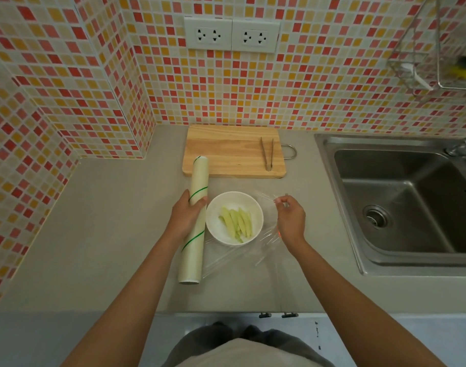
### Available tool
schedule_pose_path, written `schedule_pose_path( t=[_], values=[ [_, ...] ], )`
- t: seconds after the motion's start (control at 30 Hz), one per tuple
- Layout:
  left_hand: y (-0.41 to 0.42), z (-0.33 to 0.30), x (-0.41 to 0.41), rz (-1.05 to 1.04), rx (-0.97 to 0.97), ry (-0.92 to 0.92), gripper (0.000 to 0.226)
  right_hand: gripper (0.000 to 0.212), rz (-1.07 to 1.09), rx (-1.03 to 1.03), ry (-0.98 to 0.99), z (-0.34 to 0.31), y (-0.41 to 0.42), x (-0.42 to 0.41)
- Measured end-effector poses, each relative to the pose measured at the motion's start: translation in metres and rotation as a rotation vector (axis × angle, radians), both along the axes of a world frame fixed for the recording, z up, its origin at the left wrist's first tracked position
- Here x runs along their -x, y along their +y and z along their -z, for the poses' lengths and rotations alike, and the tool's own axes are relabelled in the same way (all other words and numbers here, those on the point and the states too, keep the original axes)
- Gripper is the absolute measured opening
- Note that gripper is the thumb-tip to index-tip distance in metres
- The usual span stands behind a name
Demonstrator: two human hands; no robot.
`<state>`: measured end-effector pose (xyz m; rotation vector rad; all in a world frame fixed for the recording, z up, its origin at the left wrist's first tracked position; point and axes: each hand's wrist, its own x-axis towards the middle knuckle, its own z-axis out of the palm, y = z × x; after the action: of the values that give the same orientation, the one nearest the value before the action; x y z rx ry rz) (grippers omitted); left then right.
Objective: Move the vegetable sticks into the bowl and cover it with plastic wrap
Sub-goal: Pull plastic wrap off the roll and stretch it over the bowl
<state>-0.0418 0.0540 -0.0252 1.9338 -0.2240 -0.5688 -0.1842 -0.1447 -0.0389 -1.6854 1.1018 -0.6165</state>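
Note:
A white bowl point(234, 202) stands on the grey counter with several pale green vegetable sticks point(237, 221) lying in it. Just left of the bowl lies a long roll of plastic wrap point(196, 186), and my left hand point(186, 215) is closed around its middle. A clear sheet of wrap point(253, 250) stretches from the roll across the bowl toward the right. My right hand point(290, 215), to the right of the bowl, pinches the sheet's far edge between its fingertips.
Behind the bowl a wooden cutting board point(226, 149) lies against the tiled wall, with metal tongs point(267, 153) on its right part. A steel sink point(401, 197) fills the right side. The counter's front edge point(226, 311) is near my body.

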Motion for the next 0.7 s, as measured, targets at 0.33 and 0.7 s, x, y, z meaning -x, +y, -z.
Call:
schedule_pose_path(
  t=[0.33, 0.7],
  values=[
    [-0.002, 0.004, 0.004, -0.041, 0.028, 0.023, 0.016, 0.017, -0.055, 0.114, 0.237, 0.020, 0.004, -0.004],
    [-0.002, 0.009, 0.005, -0.080, 0.077, 0.077, 0.025, 0.012, -0.079, -0.326, 0.207, 0.018, -0.007, -0.014]
  ],
)
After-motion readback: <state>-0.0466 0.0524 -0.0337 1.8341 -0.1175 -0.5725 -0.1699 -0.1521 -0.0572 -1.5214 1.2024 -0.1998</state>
